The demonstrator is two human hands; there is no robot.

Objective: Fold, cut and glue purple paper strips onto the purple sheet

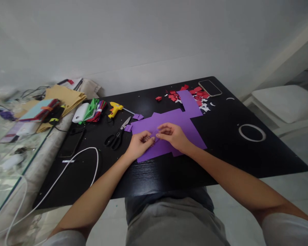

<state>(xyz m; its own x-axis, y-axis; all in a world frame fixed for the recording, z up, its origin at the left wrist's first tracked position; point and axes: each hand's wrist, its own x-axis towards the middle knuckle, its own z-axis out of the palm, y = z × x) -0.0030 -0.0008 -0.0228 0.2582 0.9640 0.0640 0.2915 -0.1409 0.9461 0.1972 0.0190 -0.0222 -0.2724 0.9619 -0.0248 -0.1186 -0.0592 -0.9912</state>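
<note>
Both hands meet over purple paper sheets (pixel 192 135) that lie overlapped on the black table. My left hand (pixel 140 144) is closed, thumb against the curled fingers, at a small purple paper piece (pixel 155 135). My right hand (pixel 172 136) pinches the same piece from the other side, thumb and fingertips together. The piece blends with the purple below, so its outline is hard to make out. Left of the sheets are black-handled scissors (pixel 117 135), blades partly apart and pointing away from me. Small cut purple pieces (pixel 138 117) lie near the blade tips.
A yellow glue gun (pixel 115 109) lies behind the scissors. Red and white scraps (pixel 173 96) and a phone (pixel 209 87) are at the back right, a tape ring (pixel 252 133) at the right. A white cable (pixel 96 160) loops on the left, near bundled coloured paper (pixel 93 110).
</note>
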